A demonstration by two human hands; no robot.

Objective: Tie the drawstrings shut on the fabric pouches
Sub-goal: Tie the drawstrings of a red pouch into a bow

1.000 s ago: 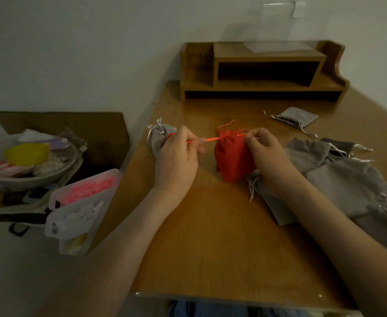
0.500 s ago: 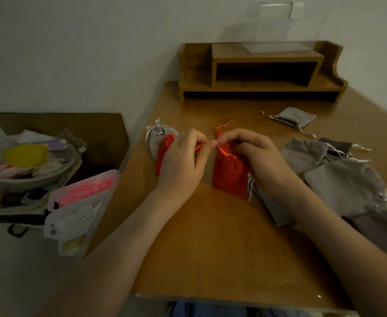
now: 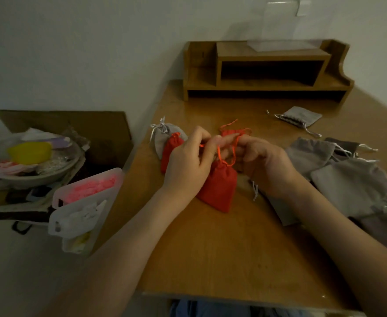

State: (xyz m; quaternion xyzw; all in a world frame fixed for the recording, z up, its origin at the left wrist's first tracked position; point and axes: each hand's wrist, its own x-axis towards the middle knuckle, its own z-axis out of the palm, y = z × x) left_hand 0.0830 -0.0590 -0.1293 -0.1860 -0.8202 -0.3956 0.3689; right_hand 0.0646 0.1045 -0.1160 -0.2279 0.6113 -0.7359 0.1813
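Two cinched fabric pouches (image 3: 163, 138) lie centre-left; left hand (image 3: 188, 167) and right hand (image 3: 264, 163) pinch a red fabric pouch's (image 3: 220, 187) orange drawstring (image 3: 234, 154); grey fabric pouches (image 3: 352, 186) at right appear untied.

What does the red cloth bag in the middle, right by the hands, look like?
The red cloth pouch lies slanted on the wooden table, soft and plump, its neck gathered. A thin orange drawstring loops up from the neck; the left hand and right hand both pinch it. The left hand covers its upper left edge.
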